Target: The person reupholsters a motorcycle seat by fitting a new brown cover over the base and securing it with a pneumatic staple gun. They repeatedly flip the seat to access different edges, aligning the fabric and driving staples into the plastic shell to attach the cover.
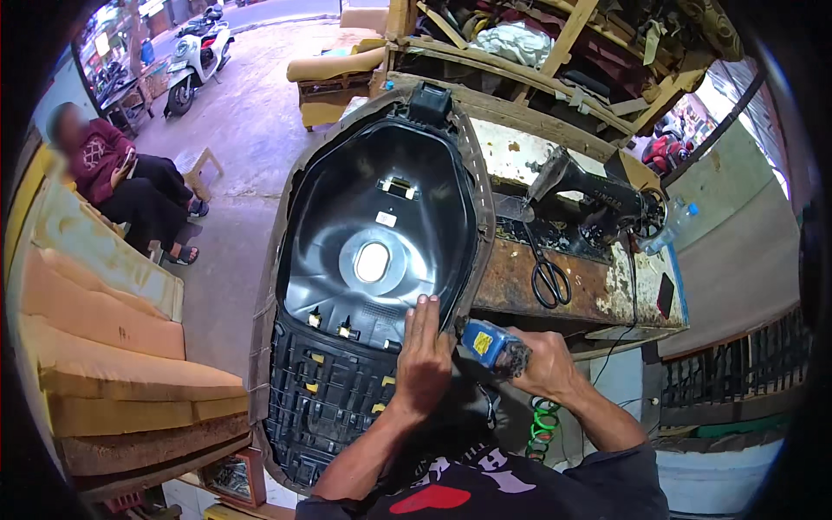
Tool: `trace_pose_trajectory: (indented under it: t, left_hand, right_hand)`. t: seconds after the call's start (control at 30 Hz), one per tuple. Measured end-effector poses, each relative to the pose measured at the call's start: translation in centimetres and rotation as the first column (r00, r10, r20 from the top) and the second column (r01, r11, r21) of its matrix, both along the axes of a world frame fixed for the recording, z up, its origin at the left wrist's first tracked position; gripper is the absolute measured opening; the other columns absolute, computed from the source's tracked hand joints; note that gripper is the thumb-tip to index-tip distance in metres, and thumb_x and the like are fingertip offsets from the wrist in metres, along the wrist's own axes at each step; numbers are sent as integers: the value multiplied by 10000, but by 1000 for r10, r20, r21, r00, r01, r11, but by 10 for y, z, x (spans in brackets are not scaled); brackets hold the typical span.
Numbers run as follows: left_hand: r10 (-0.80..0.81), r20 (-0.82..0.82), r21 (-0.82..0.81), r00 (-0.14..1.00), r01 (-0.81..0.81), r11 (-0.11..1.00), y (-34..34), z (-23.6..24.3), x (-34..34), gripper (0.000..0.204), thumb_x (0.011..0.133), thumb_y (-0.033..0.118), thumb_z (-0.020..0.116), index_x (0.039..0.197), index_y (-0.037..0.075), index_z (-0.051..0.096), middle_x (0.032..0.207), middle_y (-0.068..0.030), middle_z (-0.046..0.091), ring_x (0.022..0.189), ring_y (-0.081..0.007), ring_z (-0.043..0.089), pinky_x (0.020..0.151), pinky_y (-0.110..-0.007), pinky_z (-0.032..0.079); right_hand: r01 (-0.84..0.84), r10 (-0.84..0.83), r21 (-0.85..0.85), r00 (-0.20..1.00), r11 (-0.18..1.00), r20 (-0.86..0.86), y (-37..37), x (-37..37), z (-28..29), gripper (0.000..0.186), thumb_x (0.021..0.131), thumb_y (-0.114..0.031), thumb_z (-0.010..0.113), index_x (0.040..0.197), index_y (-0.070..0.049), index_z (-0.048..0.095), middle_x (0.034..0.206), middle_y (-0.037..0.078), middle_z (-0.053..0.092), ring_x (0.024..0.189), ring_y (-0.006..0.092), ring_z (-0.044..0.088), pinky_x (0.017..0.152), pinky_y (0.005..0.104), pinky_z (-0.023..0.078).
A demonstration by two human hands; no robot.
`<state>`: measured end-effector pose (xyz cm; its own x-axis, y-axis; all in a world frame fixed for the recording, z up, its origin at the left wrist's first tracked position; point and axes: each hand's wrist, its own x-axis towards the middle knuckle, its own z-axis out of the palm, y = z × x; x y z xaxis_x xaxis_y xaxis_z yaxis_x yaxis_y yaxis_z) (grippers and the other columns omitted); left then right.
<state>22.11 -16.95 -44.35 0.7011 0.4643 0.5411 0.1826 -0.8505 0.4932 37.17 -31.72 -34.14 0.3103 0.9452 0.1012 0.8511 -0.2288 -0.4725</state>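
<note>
Wooden rack: crammed with odds and ends, the rack (568,39) stands past the far edge of the table.
Sofa: a worn, tan-padded sofa (130,347) fills the left side of the workshop.
Table: its paint flaking, the table (511,277) stands to the right of the seat, which overlaps its left edge.
Scooter: a white scooter (195,61) is parked upright on the paving, well apart from the work.
Onlooker: a seated person (113,165) in a maroon top holds a small object.
Seat: a motorcycle seat (373,290) lies underside up before the worker, black base exposed, its narrow end pointing away; what bears it from below cannot be told.
Cover: brownish-grey material (482,199) wraps over the seat's rim.
Sewing machine: a black sewing machine (598,195) stands toward the table's right edge.
Left hand: flat, fingers extended and close together, the left hand (423,368) rests on the base near the seat's right edge.
Right hand: the right hand (546,368) is wrapped around a blue staple gun (485,342), its nose at the seat's right edge; contact cannot be told.
Hose: a green coiled hose (542,425) hangs below the right hand.
Bottle: a clear bottle (672,230) with a blue cap lies by the table's right edge.
Scissors: black-handled scissors (541,258) lie on the tabletop, handles toward its near edge.
</note>
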Motion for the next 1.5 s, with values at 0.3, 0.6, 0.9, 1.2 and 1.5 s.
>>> trace_pose_trajectory:
  t: [0.3, 0.6, 0.9, 1.2, 1.5]
  left_hand:
    - [-41, 11, 42, 999, 40, 998, 0, -2, -1, 112, 886, -19, 597, 856, -112, 652, 1450, -365, 513, 1396, -518, 485, 1155, -581, 434]
    - [-124, 49, -16, 991, 125, 992, 8, 23, -17, 150, 925, 18, 628, 912, -130, 653, 1483, -389, 463, 1430, -518, 439, 1192, -586, 385]
    - [-139, 45, 39, 989, 137, 990, 6, -1, -13, 123, 877, -47, 580, 916, -148, 638, 1477, -375, 481, 1430, -499, 453, 1194, -571, 396]
    - [-206, -194, 46, 959, 218, 975, 47, 70, -55, 313, 877, 80, 656, 1182, 68, 728, 1494, -219, 554, 1461, -411, 446, 1218, -623, 311]
    - [-249, -197, -145, 948, 224, 964, 64, 26, -57, 397, 926, 151, 674, 1320, 103, 691, 1527, -104, 558, 1484, -365, 427, 1242, -623, 249]
  right_hand:
    - [89, -61, -190, 987, 978, 146, 15, -20, 9, 303, 720, -86, 702, 997, 33, 674, 731, 284, 681, 689, 484, 688, 645, 541, 572]
    - [83, -81, 20, 994, 996, -78, -6, -18, -5, 236, 814, -117, 709, 1030, -23, 695, 762, 257, 684, 736, 468, 689, 643, 481, 577]
    - [111, -86, -198, 988, 974, 131, 6, -36, -2, 235, 766, -115, 737, 968, -26, 658, 722, 260, 669, 702, 482, 666, 634, 533, 553]
    - [138, -139, -109, 990, 984, -1, -1, -36, -9, 286, 796, -129, 720, 1057, -16, 684, 761, 281, 687, 725, 472, 695, 649, 521, 580]
    - [77, -76, -111, 997, 991, 12, 3, -42, 7, 258, 813, -123, 722, 1056, -43, 696, 780, 248, 699, 741, 450, 704, 645, 488, 579]
